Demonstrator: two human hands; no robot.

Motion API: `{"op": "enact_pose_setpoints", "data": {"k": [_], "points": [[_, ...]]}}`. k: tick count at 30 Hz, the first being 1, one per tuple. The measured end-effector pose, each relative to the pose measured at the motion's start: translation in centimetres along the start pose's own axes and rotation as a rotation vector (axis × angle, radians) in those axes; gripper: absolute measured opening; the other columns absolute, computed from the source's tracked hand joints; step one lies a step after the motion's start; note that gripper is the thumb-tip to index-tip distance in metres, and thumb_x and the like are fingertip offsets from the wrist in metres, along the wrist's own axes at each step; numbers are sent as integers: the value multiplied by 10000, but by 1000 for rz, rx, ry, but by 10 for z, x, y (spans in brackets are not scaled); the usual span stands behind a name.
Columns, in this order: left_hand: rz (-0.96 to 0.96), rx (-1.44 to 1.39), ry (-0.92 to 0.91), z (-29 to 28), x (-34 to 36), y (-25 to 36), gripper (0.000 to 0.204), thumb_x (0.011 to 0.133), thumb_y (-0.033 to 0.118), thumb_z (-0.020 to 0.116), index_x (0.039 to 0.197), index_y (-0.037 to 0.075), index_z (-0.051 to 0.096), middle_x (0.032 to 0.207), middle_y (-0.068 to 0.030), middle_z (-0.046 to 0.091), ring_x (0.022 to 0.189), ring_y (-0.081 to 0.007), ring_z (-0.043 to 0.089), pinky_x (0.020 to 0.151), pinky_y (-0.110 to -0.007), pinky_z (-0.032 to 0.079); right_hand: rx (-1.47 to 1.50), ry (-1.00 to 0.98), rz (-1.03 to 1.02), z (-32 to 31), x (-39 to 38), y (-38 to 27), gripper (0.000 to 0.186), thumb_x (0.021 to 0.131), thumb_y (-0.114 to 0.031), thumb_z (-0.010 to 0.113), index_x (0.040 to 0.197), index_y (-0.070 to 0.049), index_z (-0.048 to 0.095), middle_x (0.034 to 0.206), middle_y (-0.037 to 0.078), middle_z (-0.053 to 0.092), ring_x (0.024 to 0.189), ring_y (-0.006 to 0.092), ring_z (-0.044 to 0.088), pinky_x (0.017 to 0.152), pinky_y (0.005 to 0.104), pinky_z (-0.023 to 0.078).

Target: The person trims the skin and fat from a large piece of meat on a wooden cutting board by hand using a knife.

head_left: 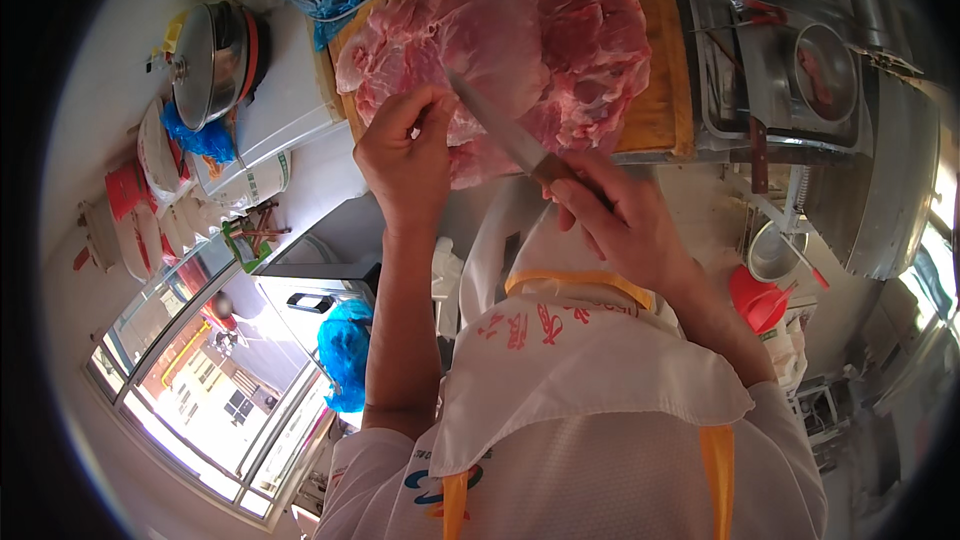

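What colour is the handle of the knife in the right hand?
Brown, like wood, on the knife that the right hand grips; the head view shows it.

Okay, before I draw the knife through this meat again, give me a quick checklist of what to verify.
1. Right hand wrapped firmly around the knife handle: ok.
2. Blade tip resting on the meat: ok.
3. Left hand pinning the near edge of the meat: ok.
4. Left fingers apart from the blade: not ok, they sit right beside it.
5. Meat fully on the wooden board: cannot tell, the near edge is hidden.
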State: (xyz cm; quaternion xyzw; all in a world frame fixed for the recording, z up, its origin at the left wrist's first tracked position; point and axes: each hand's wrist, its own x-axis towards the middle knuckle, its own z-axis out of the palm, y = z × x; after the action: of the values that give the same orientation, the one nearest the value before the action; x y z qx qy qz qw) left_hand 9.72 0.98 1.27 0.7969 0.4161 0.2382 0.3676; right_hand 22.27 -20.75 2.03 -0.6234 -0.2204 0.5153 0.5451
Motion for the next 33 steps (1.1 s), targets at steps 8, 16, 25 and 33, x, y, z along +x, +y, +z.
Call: {"op": "enact_pose_setpoints", "data": {"k": [8, 16, 25, 33], "points": [[23, 50, 42, -1, -9, 3, 119, 913, -46, 807, 1022, 2, 794, 886, -60, 753, 757, -92, 664, 719, -250, 540, -202, 32, -160, 3, 9, 0, 184, 1104, -127, 658, 1220, 8, 704, 772, 45, 671, 626, 113, 593, 593, 322, 494], [-97, -93, 26, -5, -25, -6, 117, 959, -34, 802, 1076, -29, 796, 937, -10, 738, 831, -55, 622, 744, -227, 514, -370, 187, -323, 33, 21, -6, 182, 1068, -58, 683, 1239, 5, 671, 841, 153, 688, 662, 235, 627, 664, 342, 538], [-376, -344, -23, -9, -39, -21, 144, 952, -55, 767, 1091, -36, 799, 983, -35, 744, 852, -69, 666, 785, -226, 531, -359, 94, -185, 32, 26, 1, 247, 1075, -58, 659, 1318, -20, 639, 901, 197, 689, 786, 332, 669, 697, 385, 550], [-436, -508, -59, -8, -51, -41, 149, 1011, -44, 732, 1149, -64, 785, 956, -45, 736, 849, -98, 637, 761, -255, 509, -494, 102, -200, 36, 17, 18, 369, 1068, -71, 672, 1430, -53, 607, 938, 219, 716, 820, 395, 706, 674, 435, 546]]}}
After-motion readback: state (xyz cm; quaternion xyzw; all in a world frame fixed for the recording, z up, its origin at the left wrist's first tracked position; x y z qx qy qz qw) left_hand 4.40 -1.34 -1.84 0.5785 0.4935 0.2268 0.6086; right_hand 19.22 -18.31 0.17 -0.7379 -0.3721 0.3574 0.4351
